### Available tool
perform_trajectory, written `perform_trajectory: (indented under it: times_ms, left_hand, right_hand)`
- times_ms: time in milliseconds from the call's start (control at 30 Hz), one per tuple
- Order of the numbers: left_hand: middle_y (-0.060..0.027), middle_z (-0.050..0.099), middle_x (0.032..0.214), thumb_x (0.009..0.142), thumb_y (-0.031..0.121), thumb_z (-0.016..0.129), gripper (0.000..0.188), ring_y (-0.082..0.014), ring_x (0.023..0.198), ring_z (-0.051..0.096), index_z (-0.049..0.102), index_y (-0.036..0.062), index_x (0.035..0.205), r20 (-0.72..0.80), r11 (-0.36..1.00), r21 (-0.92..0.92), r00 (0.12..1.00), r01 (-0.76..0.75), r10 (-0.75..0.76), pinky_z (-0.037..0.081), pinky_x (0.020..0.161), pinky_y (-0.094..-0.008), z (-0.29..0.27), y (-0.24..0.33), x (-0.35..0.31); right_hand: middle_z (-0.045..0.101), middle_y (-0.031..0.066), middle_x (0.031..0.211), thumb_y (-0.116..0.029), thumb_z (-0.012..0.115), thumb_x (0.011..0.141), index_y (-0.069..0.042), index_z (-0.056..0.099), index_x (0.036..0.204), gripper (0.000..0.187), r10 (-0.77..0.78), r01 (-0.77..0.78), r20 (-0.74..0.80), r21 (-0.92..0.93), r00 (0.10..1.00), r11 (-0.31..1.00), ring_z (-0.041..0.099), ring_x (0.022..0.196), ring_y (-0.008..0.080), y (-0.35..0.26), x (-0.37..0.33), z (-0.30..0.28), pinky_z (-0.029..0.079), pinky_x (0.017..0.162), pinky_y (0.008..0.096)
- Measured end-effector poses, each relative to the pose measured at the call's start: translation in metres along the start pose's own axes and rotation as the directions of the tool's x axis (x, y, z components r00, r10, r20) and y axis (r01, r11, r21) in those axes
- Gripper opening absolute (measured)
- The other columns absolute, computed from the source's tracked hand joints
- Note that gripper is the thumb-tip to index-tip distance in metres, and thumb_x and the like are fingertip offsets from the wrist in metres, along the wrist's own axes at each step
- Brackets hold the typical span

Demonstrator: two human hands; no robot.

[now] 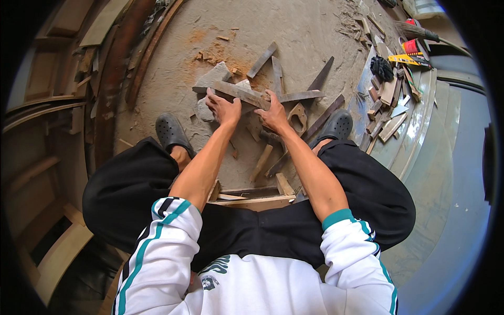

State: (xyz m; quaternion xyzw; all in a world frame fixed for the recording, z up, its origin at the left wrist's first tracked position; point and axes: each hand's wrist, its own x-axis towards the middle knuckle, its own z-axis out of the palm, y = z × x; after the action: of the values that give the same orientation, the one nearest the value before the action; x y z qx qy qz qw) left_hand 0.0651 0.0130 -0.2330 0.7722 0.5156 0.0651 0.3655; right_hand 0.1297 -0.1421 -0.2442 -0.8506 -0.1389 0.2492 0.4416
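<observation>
Between my hands is a short grey-brown wooden strip (241, 93), slanting down to the right over broken stone blocks (211, 76). My left hand (224, 109) is closed on its left part, the thumb and fingers at its edge. The fingers of my right hand (274, 113) pinch its right end. Just beyond that hand another wooden strip (302, 96) lies across a handsaw's dark tapered blade (321, 75). What looks like the saw's wooden handle (298, 118) shows beside my right wrist. Two more strips, a left one (261, 60) and a right one (277, 74), rest on the ground farther out.
Near my right forearm lies a hammer with a wooden handle (261, 163). A wooden frame (254, 202) sits close in front of me. Wood offcuts (388, 105), a black glove (381, 68) and a yellow tool (410, 59) are at right. Timber (107, 105) lines the left.
</observation>
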Motion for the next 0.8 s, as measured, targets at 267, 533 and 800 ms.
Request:
perform_trajectory:
  times_ms: [267,533,800]
  left_hand:
    - [-0.0265,0.018,0.157,0.076,0.026,0.075,0.109,-0.0453,0.145,0.023,0.006,-0.0023,0.156,0.13,0.991,0.017,0.983,-0.131,0.127,0.023,0.12,-0.0512,-0.009,-0.014,0.019]
    - [-0.0262,0.017,0.157,0.076,0.027,0.075,0.112,-0.0459,0.144,0.023,0.004,-0.0011,0.157,0.126,0.994,0.045,0.988,-0.096,0.09,0.024,0.12,-0.0513,-0.01,-0.013,0.022]
    - [-0.0279,0.026,0.146,0.074,0.042,0.078,0.116,-0.0461,0.133,0.032,0.006,0.0095,0.159,0.235,0.973,0.225,0.966,0.056,-0.11,0.028,0.113,-0.0545,-0.023,-0.001,0.027]
  right_hand:
    - [0.066,0.0212,0.128,-0.02,0.086,0.076,-0.009,0.054,0.141,0.074,-0.018,0.012,0.116,0.053,0.993,0.999,0.062,0.121,0.0343,0.003,0.012,-0.009,0.048,0.102,0.04]
    - [0.066,0.022,0.129,-0.015,0.082,0.077,-0.009,0.053,0.144,0.073,-0.046,0.038,0.087,0.091,0.995,0.995,0.063,0.121,0.0352,0.002,0.015,-0.005,0.049,0.102,0.0393]
    - [0.066,0.0212,0.129,-0.017,0.081,0.078,-0.007,0.055,0.143,0.07,-0.016,0.019,-0.029,0.11,0.999,0.994,0.064,0.119,0.0343,-0.002,0.005,0.007,0.048,0.102,0.0383]
